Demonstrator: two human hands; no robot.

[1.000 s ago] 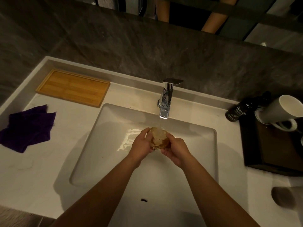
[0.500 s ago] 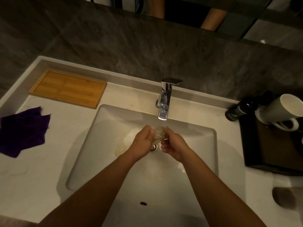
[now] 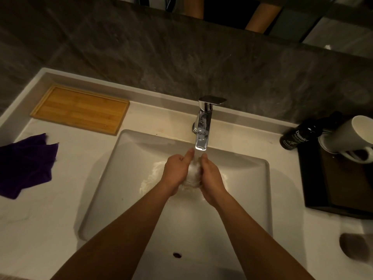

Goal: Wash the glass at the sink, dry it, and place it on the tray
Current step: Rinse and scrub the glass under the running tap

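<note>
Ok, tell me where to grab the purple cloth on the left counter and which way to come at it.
Take the purple cloth at its raised, crumpled edge nearest the sink, pinching from above with the left hand. It lies loose and rumpled on the counter, so a top pinch on a fold should probably lift it cleanly. Both hands now hold the glass, so one must let go first.

Two bare forearms were seen, uncovered from the lower edge of the view up to the wrists. No sleeve, watch or ring was worn on the left hand [image 3: 176, 171] or the right hand [image 3: 212, 178].
</note>
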